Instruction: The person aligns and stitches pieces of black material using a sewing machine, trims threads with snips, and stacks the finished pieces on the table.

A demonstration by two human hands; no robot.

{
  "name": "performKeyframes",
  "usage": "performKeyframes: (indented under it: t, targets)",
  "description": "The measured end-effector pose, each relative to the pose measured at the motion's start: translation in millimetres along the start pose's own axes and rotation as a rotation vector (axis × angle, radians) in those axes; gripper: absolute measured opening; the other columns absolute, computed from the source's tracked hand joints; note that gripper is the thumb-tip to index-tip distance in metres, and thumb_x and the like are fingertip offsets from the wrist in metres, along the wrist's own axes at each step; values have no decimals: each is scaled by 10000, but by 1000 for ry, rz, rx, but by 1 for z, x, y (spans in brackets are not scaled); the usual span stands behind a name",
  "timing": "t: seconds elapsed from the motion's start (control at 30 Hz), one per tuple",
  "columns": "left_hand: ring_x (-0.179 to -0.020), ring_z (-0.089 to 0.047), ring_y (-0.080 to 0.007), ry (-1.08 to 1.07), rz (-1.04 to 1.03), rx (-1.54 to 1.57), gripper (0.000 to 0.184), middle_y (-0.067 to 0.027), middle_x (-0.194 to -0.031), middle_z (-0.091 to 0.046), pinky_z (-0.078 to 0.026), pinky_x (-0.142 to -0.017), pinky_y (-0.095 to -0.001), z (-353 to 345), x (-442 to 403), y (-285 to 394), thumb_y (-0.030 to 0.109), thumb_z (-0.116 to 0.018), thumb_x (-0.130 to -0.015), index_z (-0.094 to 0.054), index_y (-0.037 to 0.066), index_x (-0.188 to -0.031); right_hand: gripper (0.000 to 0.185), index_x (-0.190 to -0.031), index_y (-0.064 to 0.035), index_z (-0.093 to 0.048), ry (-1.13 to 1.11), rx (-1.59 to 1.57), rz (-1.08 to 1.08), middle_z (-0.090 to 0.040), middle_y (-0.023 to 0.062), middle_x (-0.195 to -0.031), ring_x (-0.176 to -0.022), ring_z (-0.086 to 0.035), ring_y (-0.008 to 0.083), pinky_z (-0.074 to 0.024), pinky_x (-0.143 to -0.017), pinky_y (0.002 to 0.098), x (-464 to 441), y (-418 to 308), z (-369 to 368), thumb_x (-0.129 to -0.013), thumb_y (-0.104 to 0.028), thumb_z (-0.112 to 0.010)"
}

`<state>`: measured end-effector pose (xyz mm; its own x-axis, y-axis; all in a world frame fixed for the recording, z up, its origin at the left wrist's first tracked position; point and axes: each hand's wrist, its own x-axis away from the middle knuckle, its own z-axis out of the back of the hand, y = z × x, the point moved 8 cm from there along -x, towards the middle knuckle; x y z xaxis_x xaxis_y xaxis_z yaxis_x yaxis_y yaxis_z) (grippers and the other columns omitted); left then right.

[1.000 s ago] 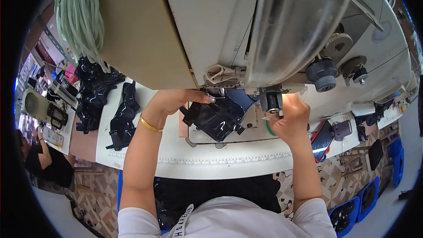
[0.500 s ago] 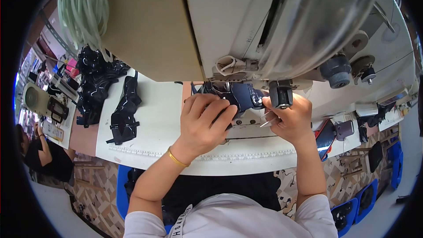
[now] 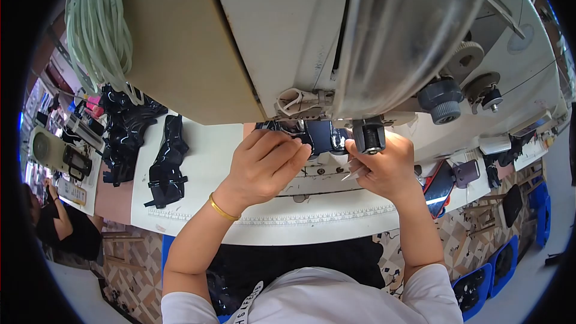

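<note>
Clock positions taken from the smooth, dark navy panel with glossy black ends [image 3: 322,137]. Ten o'clock: hank of pale green, cord-thin tubing [image 3: 99,30], looped and hanging, pliant-looking. Nine o'clock: heap of shiny, crumpled black pieces [image 3: 123,135], banked at the side, presumably to sit within reach. Same bearing, nearer: one long, glossy black piece with a jagged end [image 3: 167,165], laid apart on the curved white table [image 3: 201,195], perhaps to keep it flat. Eight o'clock: my left hand [image 3: 264,165], bent fingers and thumb drawn together on the panel's left end, seemingly to steady it; the hold underneath is hidden. Six o'clock: pale printed ruler strip [image 3: 300,218], following the table's near edge, likely for measuring. Centre: the panel itself, spanning the gap under the cream-white sewing machine [image 3: 282,30], apparently held level from both sides. Four o'clock: slim, pale, pointed tool [image 3: 354,174], probably metal, kept in my right hand [image 3: 387,165], which is closed round it, fingertips at the panel's right end, so both can be managed together, I judge. Between three and four: dark, flat, red-edged slab [image 3: 440,183], smooth-faced.
</note>
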<state>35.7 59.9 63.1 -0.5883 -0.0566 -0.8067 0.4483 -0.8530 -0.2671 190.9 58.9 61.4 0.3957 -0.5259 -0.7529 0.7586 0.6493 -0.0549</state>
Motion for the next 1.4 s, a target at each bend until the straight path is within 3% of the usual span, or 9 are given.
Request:
performKeyframes:
  t: [0.37,0.57,0.9,0.97,1.1,1.2,1.27,1.37,1.4]
  targets:
    - [-747,-578,-179,100,65,46,222,-19,-837,-629,-449,-617,-315,0,16,-19,86,-732,-647,-683,71,-863,354,-867,-111,-630,94,-41,13,-577,23,-808,-606,-581,200,-438,-497,335,-4,-13,-5,-523,-54,-689]
    - [-894,-590,-219,110,45,33,224,-38,-925,-635,-446,-782,-386,-16,34,-13,144,-689,-706,-689,70,-918,466,-1007,-191,-687,-115,135,-38,-664,-6,-961,-813,-663,198,-473,-526,313,2,-13,-16,-593,18,-651]
    - [-922,-553,-248,31,78,63,222,-75,-960,-598,-471,-786,-350,6,21,-10,113,-643,-727,-643,28,-932,323,-915,-36,-626,25,-73,-3,-632,117,-943,-824,-632,340,-508,-661,388,-19,-32,-16,-611,68,-584]
    - [-972,-563,-267,118,46,57,223,-84,-1023,-610,-471,-811,-359,34,31,-15,112,-631,-767,-645,47,-980,313,-918,-31,-618,20,-34,0,-631,118,-951,-799,-624,329,-500,-648,391,-15,-28,-20,-619,62,-610]
    - [-1051,-568,-284,-241,410,-130,503,-72,-1145,-606,-461,-891,-408,112,77,-105,77,-677,-735,-569,134,-1223,308,-910,-24,-615,46,18,48,-630,117,-935,-762,-614,322,-489,-633,388,-13,-25,-24,-616,67,-612]
    - [-994,-572,-335,-106,782,-582,491,-158,-1074,-614,-477,-846,-416,244,86,-177,106,-699,-702,-555,86,-1171,305,-898,-18,-612,54,3,55,-626,115,-925,-759,-612,324,-488,-630,385,-12,-23,-26,-609,75,-604]
    - [-962,-590,-352,21,811,-834,525,-180,-1035,-633,-481,-842,-451,331,102,-219,132,-672,-743,-485,94,-1232,297,-887,-16,-610,59,-6,57,-622,114,-917,-757,-611,325,-483,-629,384,-11,-22,-27,-605,76,-597]
    - [-1042,-607,-376,172,1337,-694,814,-217,-1149,-615,-483,-908,-425,447,119,-266,237,-720,-729,-310,65,-1411,253,-904,-34,-629,49,25,54,-632,114,-922,-788,-622,312,-489,-679,390,-15,-25,-27,-659,13,-590]
    - [-1078,-593,-381,181,1325,-802,849,-234,-1176,-602,-470,-936,-414,474,115,-270,242,-716,-726,-280,44,-1428,227,-935,-53,-649,14,67,57,-647,114,-934,-823,-634,300,-507,-730,395,-18,-30,-21,-716,-49,-591]
